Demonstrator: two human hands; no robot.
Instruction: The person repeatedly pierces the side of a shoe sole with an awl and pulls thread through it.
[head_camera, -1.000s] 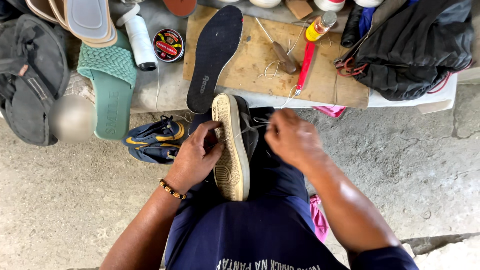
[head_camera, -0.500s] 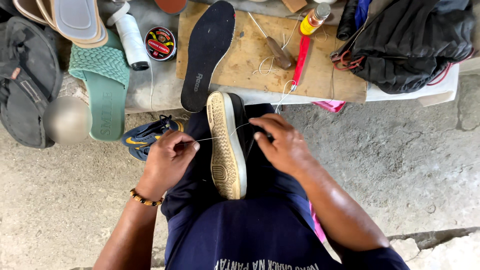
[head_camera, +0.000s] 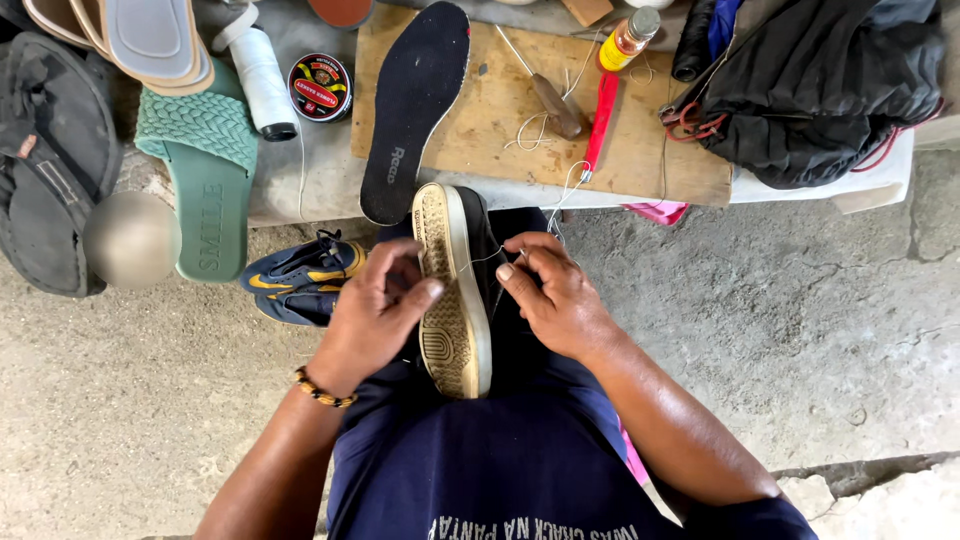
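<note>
Left fingers (head_camera: 415, 290): curled together against the sole edge of the black shoe (head_camera: 455, 290).
Right fingers (head_camera: 515, 275): pinched shut on a thin white thread (head_camera: 480, 258) running across the shoe's side.
Left hand (head_camera: 375, 315), right hand (head_camera: 555, 295): flanking the shoe, sole up on the lap.
Just beyond: black insole (head_camera: 415, 110) overhanging the wooden board (head_camera: 650, 150).
On the board: awl (head_camera: 550, 95), red tool (head_camera: 600, 115).
Tabletop (head_camera: 320, 170): polish tin (head_camera: 320, 87), thread spool (head_camera: 262, 75), green slide (head_camera: 205, 170).
Floor, left: blue sneaker (head_camera: 300, 275).
</note>
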